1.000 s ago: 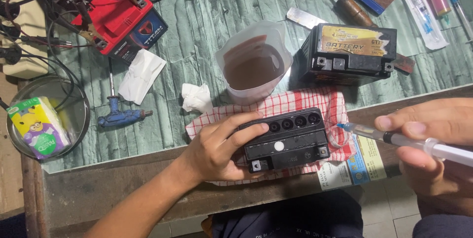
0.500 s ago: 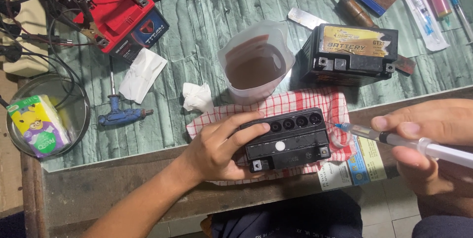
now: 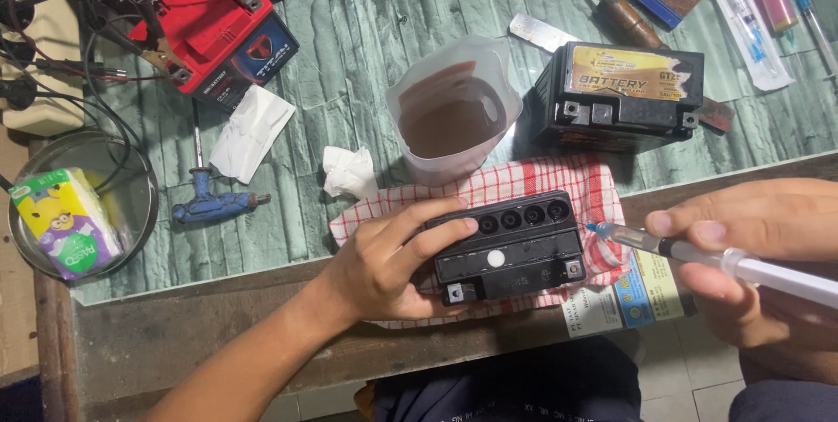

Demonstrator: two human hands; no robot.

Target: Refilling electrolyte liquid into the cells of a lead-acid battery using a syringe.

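A small black battery (image 3: 515, 247) with a row of open filler holes lies on a red-and-white checked cloth (image 3: 541, 182) at the table's near edge. My left hand (image 3: 384, 265) grips the battery's left end, fingers laid over its top. My right hand (image 3: 751, 256) holds a clear plastic syringe (image 3: 698, 256) almost level, its tip pointing left and just right of the battery's rightmost hole. A translucent jug (image 3: 454, 108) with brown liquid stands right behind the cloth.
A second black battery (image 3: 624, 95) sits behind on the right. A red battery (image 3: 205, 25) with clamps, a blue T-handle tool (image 3: 209, 204), crumpled tissues (image 3: 349, 173), a round dish (image 3: 131, 239) with a tissue pack, and packed syringes (image 3: 742, 16) lie around.
The syringe tip has crept a little left toward the battery's right end. My left hand and the battery have stayed put.
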